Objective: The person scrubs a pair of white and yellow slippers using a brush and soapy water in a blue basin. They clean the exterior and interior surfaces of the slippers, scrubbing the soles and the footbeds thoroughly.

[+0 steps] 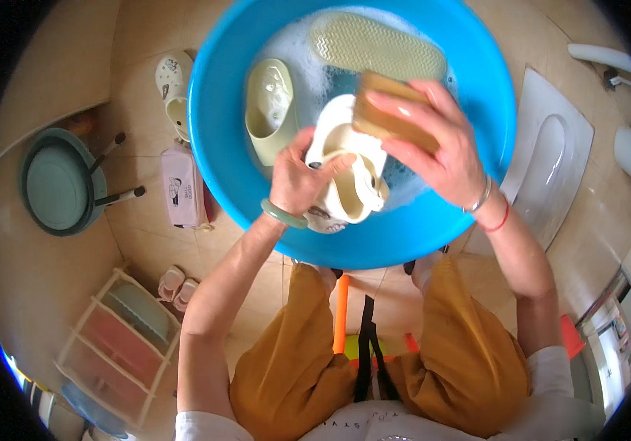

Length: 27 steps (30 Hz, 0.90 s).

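My left hand [295, 175] grips a white clog [351, 204] by its side, the thumb reaching into the opening. The clog has small charms and is held over the blue tub [213, 154]. In my right hand [448, 151] is a brown rectangular block [372, 121], like the back of a wooden scrubbing brush; no bristles show. It is close above the clog's far end; whether they touch is unclear. Inside the tub, a pale green clog [260, 132] with suds in it lies at the left. Another pale green shoe [378, 45] shows its ridged sole at the far side.
Outside the tub, a second white clog [172, 81] and a pink pouch [182, 187] lie on the left. Grey-green basins [58, 184] lean by the wall, near a drawer rack [121, 345] and pink sandals [176, 287]. A white squat toilet [550, 158] is at the right.
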{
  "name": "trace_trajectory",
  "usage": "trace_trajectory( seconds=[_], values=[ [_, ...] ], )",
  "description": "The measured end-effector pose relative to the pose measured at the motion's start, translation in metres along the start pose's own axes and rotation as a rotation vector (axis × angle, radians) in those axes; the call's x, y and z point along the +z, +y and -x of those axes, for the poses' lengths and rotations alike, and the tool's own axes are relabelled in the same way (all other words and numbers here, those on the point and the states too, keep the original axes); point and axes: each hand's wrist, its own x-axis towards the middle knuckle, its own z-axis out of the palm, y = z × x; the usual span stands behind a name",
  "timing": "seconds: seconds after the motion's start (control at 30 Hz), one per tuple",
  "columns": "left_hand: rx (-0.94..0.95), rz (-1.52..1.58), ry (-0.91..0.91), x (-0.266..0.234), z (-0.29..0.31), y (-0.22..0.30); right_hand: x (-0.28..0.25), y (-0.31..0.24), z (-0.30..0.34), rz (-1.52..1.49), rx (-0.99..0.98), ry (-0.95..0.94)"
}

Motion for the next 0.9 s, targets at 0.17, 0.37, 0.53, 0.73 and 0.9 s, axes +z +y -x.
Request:
trace_trajectory(
  seconds=[0.17,0.37,0.53,0.73,0.9],
  values=[
    [0.486,-0.312,-0.098,0.014,-0.004,0.007,0.022,-0.020,-0.038,0.086,-0.231,-0.185],
    [0.090,-0.136,-0.038,0.001,0.002,0.003,0.020,0.001,-0.014,-0.022,-0.001,0.059],
    [-0.239,0.353,0.126,-0.019,-0.010,0.007,0.074,0.022,0.072,-0.366,0.374,0.012],
    [-0.284,0.409,0.001,-0.017,-0.006,-0.023,0.080,0.102,0.059,0.714,0.472,-0.180],
    [-0.209,0.276,0.162,-0.005,-0.007,-0.045,0.069,0.067,0.027,-0.438,1.167,-0.020]
  ],
)
